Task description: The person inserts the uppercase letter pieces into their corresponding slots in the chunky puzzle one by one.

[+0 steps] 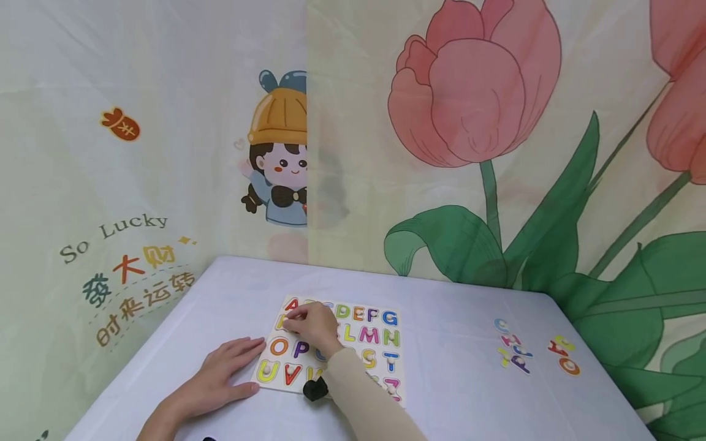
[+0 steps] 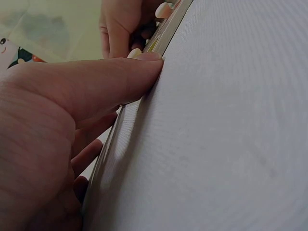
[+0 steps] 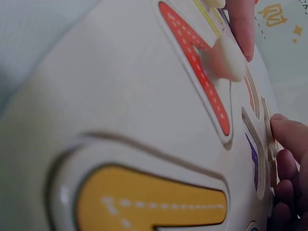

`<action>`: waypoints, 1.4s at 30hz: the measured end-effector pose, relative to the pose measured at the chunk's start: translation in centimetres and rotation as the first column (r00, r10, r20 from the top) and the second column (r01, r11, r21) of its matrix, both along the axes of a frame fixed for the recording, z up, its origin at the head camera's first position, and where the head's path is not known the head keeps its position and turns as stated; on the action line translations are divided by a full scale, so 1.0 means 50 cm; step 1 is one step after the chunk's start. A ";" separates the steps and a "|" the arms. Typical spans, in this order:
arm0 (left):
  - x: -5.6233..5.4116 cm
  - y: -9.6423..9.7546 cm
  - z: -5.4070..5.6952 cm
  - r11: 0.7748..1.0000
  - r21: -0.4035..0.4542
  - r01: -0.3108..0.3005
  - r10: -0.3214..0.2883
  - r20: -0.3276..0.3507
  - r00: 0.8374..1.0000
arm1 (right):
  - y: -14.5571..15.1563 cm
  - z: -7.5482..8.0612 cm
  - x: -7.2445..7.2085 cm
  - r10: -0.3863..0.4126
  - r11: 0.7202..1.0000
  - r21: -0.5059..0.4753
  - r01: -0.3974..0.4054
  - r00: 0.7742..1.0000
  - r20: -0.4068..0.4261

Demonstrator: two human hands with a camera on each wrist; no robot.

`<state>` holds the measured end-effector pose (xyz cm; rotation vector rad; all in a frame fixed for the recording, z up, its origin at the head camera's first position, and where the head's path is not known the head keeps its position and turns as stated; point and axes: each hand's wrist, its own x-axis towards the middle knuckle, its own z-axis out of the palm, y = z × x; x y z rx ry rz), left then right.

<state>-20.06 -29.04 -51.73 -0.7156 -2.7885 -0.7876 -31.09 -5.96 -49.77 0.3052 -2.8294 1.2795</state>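
A wooden alphabet puzzle board [image 1: 360,386] lies on the table, filled with bright letters, several with small knobs. My left hand [image 1: 223,370] rests beside its left edge, fingers spread and the thumb touching the edge near the yellow U [image 1: 267,370]. Over the board's left part reaches my right hand [image 1: 315,326]. Its thumb and fingers pinch a yellowish letter piece [image 1: 282,322] at the left end of the second row; the hand hides much of it. In the right wrist view, a red V piece [image 3: 195,62] with a pale knob [image 3: 228,60] stands out.
Loose letter pieces lie right of the board in two groups, one with a pink H [image 1: 510,340], the other with an orange O [image 1: 569,366]. White cloth covers the table [image 1: 452,343]. A printed curtain [image 1: 353,153] hangs behind.
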 end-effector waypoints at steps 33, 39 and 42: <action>-0.010 0.002 0.005 1.000 -0.004 -0.014 0.014 0.040 0.999 | 0.003 0.002 -0.014 0.025 0.999 0.030 -0.026 0.999 0.020; -0.004 -0.003 -0.001 0.999 0.019 -0.034 0.032 0.094 0.995 | 0.017 -0.003 -0.020 0.112 0.989 -0.110 -0.103 0.990 0.083; -0.006 0.000 -0.002 0.999 0.023 -0.032 0.029 0.107 0.994 | 0.048 0.012 -0.021 0.177 0.955 -0.257 -0.145 0.978 0.108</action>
